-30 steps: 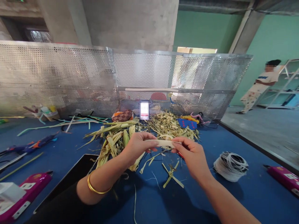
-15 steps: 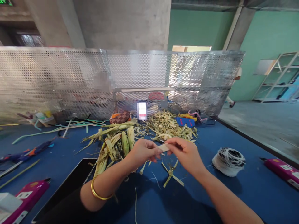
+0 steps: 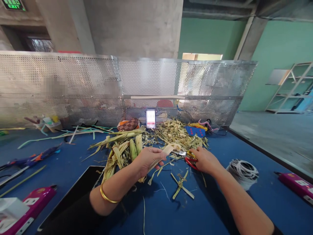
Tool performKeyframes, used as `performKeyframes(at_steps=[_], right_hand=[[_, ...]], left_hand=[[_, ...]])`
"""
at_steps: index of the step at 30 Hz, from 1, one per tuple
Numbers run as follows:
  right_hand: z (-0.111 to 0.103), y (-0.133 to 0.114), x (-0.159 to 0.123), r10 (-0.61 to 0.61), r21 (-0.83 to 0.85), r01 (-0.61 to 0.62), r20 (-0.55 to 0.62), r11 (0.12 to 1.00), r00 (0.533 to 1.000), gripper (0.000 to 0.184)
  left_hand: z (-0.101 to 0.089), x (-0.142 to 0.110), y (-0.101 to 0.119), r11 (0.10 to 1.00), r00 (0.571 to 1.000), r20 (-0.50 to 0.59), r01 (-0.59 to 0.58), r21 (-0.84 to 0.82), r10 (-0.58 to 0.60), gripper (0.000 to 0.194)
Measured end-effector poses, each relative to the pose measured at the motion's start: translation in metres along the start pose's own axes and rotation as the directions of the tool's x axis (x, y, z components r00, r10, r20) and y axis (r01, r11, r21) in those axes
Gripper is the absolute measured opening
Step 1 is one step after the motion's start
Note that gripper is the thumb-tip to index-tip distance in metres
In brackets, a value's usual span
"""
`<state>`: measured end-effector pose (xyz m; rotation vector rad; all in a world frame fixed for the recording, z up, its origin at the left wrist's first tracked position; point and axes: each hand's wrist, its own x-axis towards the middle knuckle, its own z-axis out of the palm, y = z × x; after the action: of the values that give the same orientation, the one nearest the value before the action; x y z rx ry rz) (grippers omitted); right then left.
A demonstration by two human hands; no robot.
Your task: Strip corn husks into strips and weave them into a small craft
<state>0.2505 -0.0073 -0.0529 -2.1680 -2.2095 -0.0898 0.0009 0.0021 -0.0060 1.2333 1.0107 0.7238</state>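
My left hand [image 3: 153, 160] pinches a pale strip of corn husk [image 3: 168, 149] between thumb and fingers. To its right, my right hand [image 3: 204, 159] has its fingers on the red and yellow handles of a pair of scissors [image 3: 191, 163], which lie low over the table with the blades pointing left. Just below lies a small cross-shaped piece of tied husk [image 3: 181, 184]. Whole green-yellow corn husks [image 3: 132, 148] are heaped beyond my left forearm. A pile of shredded husk [image 3: 176, 132] is behind my hands, partly covered by the strip and scissors.
On the blue table, a roll of white string [image 3: 243, 173] stands at right, near a magenta tool [image 3: 297, 182]. At left are a black tray [image 3: 73, 192] and another magenta tool [image 3: 34, 205]. A lit phone [image 3: 151, 118] leans against the perforated metal screen [image 3: 149, 75].
My right hand has let go of the husk strip, moved right and taken hold of the scissors. My left hand keeps the strip. The view has tilted slightly upward.
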Motion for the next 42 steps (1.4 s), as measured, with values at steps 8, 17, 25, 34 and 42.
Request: performKeyframes(at_steps=[8,17,25,34,42], right_hand=[[-0.004,0.009,0.002,0.004,-0.027,-0.005,-0.020,1.000,1.000,0.068],[0.001,0.016,0.002,-0.005,0.059,0.009,-0.072,0.998,0.997,0.052],[-0.038,-0.044,-0.025,-0.079,0.495,0.437,-0.590,0.751,0.804,0.028],[-0.038,-0.071,-0.043,-0.164,0.349,0.563,-0.725,0.750,0.669,0.020],[-0.038,-0.068,-0.040,-0.232,0.335,0.548,-0.651,0.767,0.723,0.018]], left_hand=[[-0.004,0.002,0.003,0.999,0.998,-0.063,-0.023,-0.050,0.019,0.018],[-0.012,0.003,0.003,0.800,0.823,-0.223,-0.383,0.462,0.523,0.016],[0.001,-0.018,0.004,0.401,0.642,0.031,-0.515,0.757,0.766,0.019],[0.010,-0.020,-0.004,0.250,0.612,0.153,-0.522,0.816,0.776,0.025],[0.007,-0.014,-0.003,0.296,0.716,0.224,-0.523,0.799,0.661,0.016]])
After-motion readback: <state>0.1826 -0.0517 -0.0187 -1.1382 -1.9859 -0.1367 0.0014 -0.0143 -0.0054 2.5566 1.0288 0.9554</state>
